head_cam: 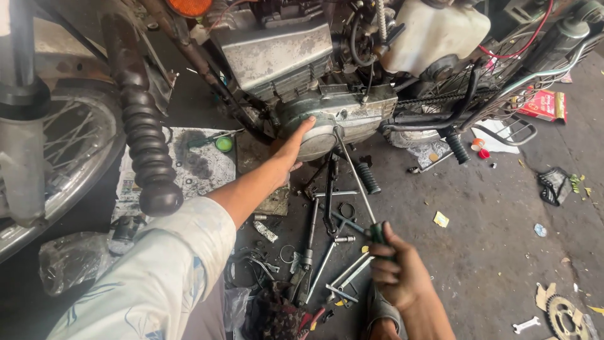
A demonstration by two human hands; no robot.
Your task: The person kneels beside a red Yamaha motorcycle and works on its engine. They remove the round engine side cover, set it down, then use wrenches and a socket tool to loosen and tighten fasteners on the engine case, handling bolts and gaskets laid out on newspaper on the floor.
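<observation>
The left hand (pixel 294 146) lies flat, fingers apart and clasping nothing, against the round engine side cover (pixel 321 129) of a motorcycle that stands on a stained concrete floor (pixel 491 252). The right hand (pixel 396 267) has its grip clamped around the dark green handle of a long screwdriver (pixel 357 179), whose thin shaft slants up and left so that its tip meets the cover just beside the left fingertips. Below the engine, between the two arms, wrenches and sockets (pixel 327 252) lie scattered on the floor, with a sprocket (pixel 563 315) at lower right and a newspaper sheet (pixel 189 167) at left.
</observation>
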